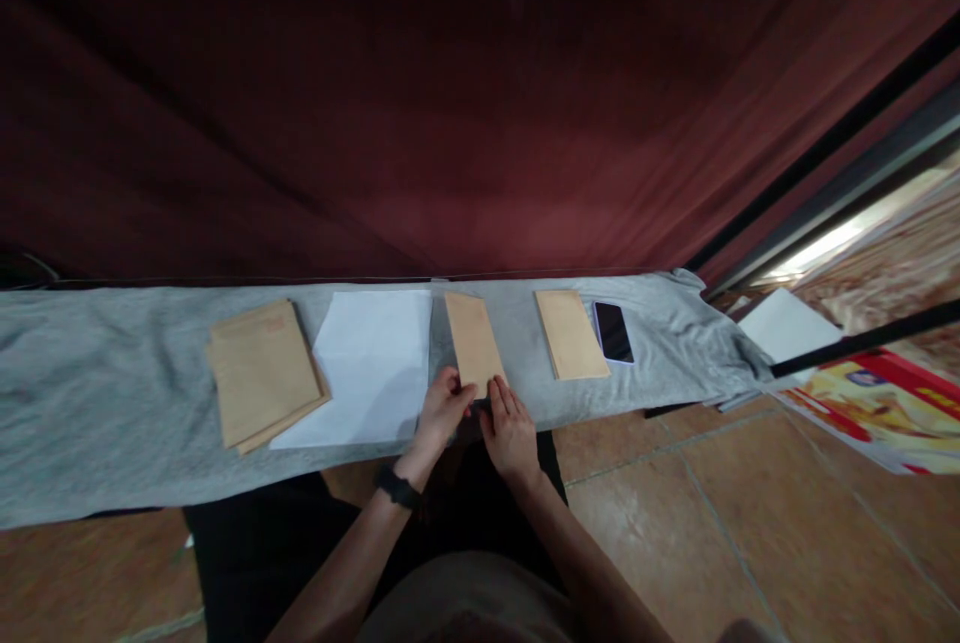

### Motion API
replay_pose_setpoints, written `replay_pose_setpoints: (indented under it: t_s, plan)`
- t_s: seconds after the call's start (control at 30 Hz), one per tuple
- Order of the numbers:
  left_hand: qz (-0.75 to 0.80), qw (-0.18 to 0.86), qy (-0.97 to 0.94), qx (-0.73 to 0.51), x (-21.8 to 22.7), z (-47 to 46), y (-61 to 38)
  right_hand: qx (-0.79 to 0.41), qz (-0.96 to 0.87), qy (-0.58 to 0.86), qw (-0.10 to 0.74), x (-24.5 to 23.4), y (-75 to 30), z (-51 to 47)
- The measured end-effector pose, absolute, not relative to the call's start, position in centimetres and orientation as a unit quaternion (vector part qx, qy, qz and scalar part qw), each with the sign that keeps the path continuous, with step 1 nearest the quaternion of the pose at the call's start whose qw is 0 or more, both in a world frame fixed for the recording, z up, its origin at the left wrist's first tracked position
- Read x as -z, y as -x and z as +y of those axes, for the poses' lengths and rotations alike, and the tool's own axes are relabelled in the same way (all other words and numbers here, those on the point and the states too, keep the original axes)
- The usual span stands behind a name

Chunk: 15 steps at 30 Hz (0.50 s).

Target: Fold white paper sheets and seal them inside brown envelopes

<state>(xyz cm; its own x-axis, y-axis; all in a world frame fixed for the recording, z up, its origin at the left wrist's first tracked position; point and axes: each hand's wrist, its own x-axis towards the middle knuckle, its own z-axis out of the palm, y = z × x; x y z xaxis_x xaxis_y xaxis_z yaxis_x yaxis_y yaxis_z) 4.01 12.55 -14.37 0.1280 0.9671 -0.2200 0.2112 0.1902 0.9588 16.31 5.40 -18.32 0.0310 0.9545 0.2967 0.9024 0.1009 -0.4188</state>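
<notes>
A narrow brown envelope (pixel 472 341) lies on the grey cloth (pixel 112 403) straight ahead of me. My left hand (pixel 442 411), with a black watch on its wrist, pinches the envelope's near edge with curled fingers. My right hand (pixel 510 428) rests next to it, fingers together and pressed on the same near corner. A stack of white paper (pixel 371 363) lies just left of the envelope.
A pile of larger brown envelopes (pixel 262 373) sits at the left. Another brown envelope (pixel 570 333) and a dark phone (pixel 613 331) lie to the right. A dark red curtain (pixel 450 103) hangs behind. Tiled floor, loose white paper (pixel 787 323) and a colourful poster (pixel 877 403) are at right.
</notes>
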Motion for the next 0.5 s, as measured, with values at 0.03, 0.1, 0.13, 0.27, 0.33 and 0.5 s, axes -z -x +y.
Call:
replay_pose_setpoints:
  t_s: [0.03, 0.1, 0.13, 0.27, 0.33, 0.5]
  plan:
    - [0.532, 0.547, -0.533, -0.366, 13.9, 12.2, -4.4, -0.066, -0.676, 0.684, 0.268, 18.0, -16.6, 5.6]
    - [0.484, 0.567, -0.545, -0.384, 12.9, 11.7, -5.2, -0.119, -0.63, 0.707, 0.298, 17.2, -17.6, 6.0]
    - [0.47, 0.572, -0.549, -0.388, 12.5, 11.5, -5.5, -0.156, -0.599, 0.714, 0.326, 16.9, -18.1, 6.2]
    - [0.491, 0.516, -0.586, -0.387, 12.2, 11.0, -5.9, -0.379, -0.395, 0.659, 0.516, 16.5, -19.1, 6.6]
    - [0.515, 0.441, -0.629, -0.381, 13.1, 10.9, -5.7, -0.483, -0.269, 0.593, 0.585, 17.1, -18.8, 6.4]
    - [0.493, 0.301, -0.746, -0.331, 16.2, 10.6, -4.8, -0.571, -0.175, 0.534, 0.599, 19.0, -17.5, 5.2]
